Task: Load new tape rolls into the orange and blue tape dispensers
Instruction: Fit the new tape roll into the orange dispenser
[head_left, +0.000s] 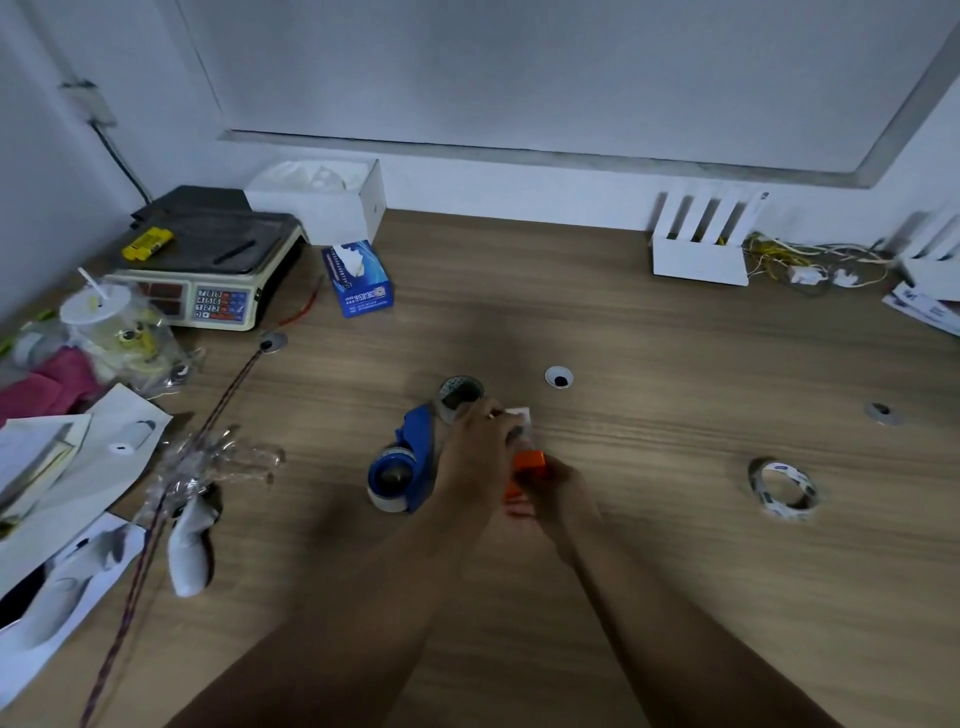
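- Curling down over the far end of the orange dispenser (530, 461), the left hand (480, 447) has its fingers (492, 418) bent onto a small white part (519, 417) there. Whether they pinch it or only press it, I cannot tell.
- The right hand (563, 486) grips the dispenser's near end from the right, its fingers mostly hidden behind the orange body.
- The dispenser lies between the two hands at the middle of the table (649, 571), with its long axis running near to far.
- A clear tape roll (460, 394) sits just beyond the left fingertips, so a short reach farther would likely fetch it.
- The blue dispenser (408, 462) lies just left of the left hand, and a roll seems to be seated at its near end.
- A white printed tape roll (784, 488) rests well apart to the right, on the right hand's side.
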